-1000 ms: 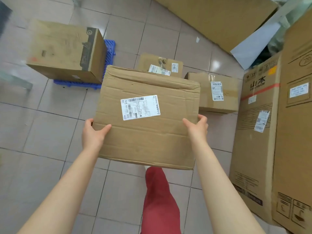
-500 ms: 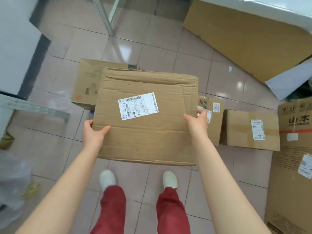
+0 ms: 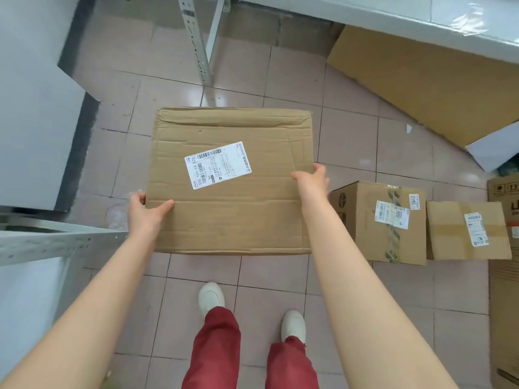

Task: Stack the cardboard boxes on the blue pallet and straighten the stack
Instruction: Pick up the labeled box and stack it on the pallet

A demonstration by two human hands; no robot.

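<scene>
I hold a creased brown cardboard box (image 3: 233, 209) with a white shipping label on top, level in front of me at the centre of the view. My left hand (image 3: 144, 210) grips its left edge and my right hand (image 3: 311, 182) grips its right edge. The box covers the floor beneath it, so the blue pallet and the box that stood on it are hidden. Two smaller labelled boxes lie on the floor to the right: a taped box (image 3: 384, 221) and a flatter box (image 3: 467, 230) beside it.
A grey metal shelf frame (image 3: 45, 242) juts in at the left, and a shelf upright (image 3: 196, 40) stands ahead. A large flat cardboard sheet (image 3: 421, 80) leans at the upper right. A tall carton (image 3: 504, 276) borders the right edge. My feet stand on pink tiles.
The view has swung left: the two floor boxes slid to the right and the tall cartons mostly left the frame. The carried box now hides the pallet and its box. Both hands keep their grip.
</scene>
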